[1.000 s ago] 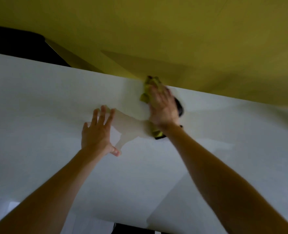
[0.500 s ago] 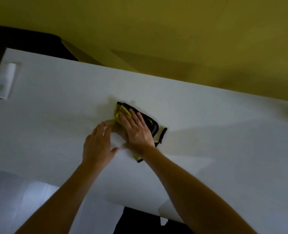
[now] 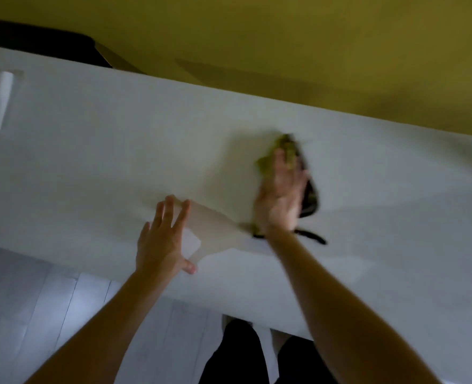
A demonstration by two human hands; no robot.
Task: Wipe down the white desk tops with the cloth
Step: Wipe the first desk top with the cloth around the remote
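Right grip [image 3: 280, 195] lies flat with fingers straight, pressing the blurred yellow-and-black cloth [image 3: 311, 198] onto the white table [image 3: 90, 162] nearer its far edge; cloth shows beyond the fingertips and beside the palm. Left grip [image 3: 161, 239] rests spread wide by the near edge, apart from the cloth.
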